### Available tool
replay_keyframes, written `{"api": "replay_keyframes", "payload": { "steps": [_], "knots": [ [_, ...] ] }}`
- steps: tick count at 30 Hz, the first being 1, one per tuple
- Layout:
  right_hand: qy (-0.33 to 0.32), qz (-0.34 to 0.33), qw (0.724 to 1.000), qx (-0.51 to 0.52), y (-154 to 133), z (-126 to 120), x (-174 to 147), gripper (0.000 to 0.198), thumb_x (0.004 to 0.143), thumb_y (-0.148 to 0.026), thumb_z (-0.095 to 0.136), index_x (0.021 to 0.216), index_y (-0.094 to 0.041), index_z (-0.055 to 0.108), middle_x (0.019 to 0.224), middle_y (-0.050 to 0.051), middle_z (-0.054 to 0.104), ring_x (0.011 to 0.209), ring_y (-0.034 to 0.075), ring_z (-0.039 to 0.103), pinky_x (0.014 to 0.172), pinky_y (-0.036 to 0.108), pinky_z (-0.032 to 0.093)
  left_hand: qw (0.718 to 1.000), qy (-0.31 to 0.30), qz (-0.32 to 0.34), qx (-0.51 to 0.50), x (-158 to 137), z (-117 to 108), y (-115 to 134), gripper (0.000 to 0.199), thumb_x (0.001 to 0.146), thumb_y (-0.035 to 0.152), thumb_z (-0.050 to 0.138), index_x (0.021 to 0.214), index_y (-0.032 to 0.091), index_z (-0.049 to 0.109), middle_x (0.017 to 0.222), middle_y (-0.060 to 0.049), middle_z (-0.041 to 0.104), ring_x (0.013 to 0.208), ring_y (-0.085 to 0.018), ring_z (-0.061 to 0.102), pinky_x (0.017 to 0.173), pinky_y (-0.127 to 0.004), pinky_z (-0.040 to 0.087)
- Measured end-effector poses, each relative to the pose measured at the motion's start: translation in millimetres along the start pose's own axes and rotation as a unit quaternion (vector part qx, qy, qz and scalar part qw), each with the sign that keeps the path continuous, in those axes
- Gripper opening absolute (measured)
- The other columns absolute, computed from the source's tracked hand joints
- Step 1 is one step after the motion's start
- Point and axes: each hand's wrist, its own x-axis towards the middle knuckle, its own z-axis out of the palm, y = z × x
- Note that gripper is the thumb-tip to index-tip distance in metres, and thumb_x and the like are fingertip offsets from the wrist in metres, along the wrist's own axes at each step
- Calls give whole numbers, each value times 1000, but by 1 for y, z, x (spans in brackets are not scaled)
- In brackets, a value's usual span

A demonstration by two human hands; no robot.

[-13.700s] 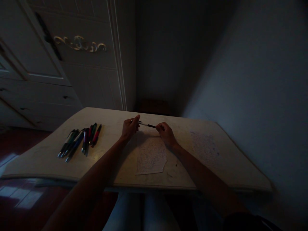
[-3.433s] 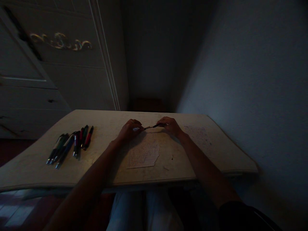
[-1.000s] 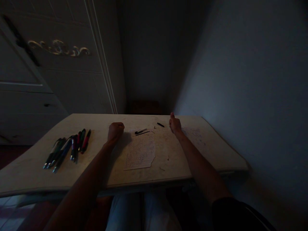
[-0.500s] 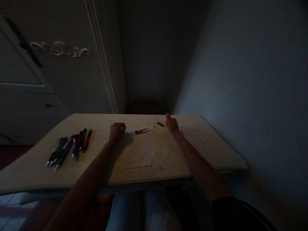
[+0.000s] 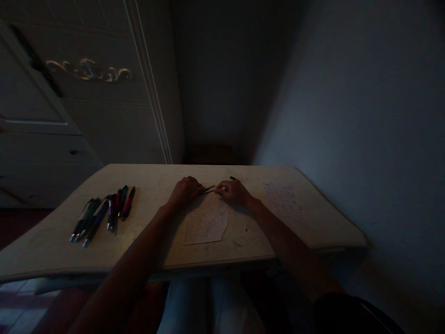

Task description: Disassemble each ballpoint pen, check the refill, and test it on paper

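My left hand [image 5: 187, 191] is on the desk at the top left of a scribbled paper sheet [image 5: 205, 227], its fingertips pinched over the dark end of a pen barrel [image 5: 209, 187]. Just in front of that barrel lies a thin dark pen refill [image 5: 207, 192]. From the right, my right hand [image 5: 233, 192] has thumb and forefinger closed at the refill's right end. The fingers hide both ends of these pen parts, so how firmly they are held is hard to see. Behind my right hand a short black pen piece [image 5: 233, 178] shows partly.
Several pens [image 5: 104, 211] lie in a group at the left of the pale desk [image 5: 153, 178]. Scribbles [image 5: 283, 199] cover an area at the right. Small scraps [image 5: 238, 244] lie near the front edge. A white cabinet [image 5: 104, 125] stands left, a wall [image 5: 365, 116] right.
Both fists, earlier apart on either side of the pen parts, have come inward. Their fingertips now pinch at the barrel and refill. The pens at the left lie as before.
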Motion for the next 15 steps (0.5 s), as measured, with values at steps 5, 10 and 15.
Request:
{"api": "replay_keyframes", "payload": {
  "steps": [5, 10, 15],
  "knots": [
    [-58, 26, 992, -113, -10, 0, -2, 21, 87, -34, 67, 101, -23, 78, 78, 5, 75, 72, 18, 65, 65, 27, 42, 1000, -6, 13, -11, -1, 2, -2, 26, 84, 39, 58, 83, 23, 79, 89, -13, 71, 88, -27, 63, 83, -37, 46],
    [-68, 40, 987, -142, -12, -2, -3, 23, 89, -32, 63, 105, -24, 78, 92, 6, 77, 84, 21, 68, 71, 29, 44, 998, 18, -20, -48, 1, 5, -7, 22, 81, 36, 61, 80, 21, 77, 86, -11, 70, 85, -25, 63, 82, -36, 47],
    [-65, 43, 987, -139, -9, -1, -3, 22, 89, -31, 62, 103, -24, 77, 87, 5, 76, 78, 20, 66, 68, 28, 42, 992, 45, -77, -88, 2, 6, -9, 16, 78, 27, 61, 84, 20, 74, 86, -7, 72, 82, -22, 64, 81, -33, 49]
  ]
}}
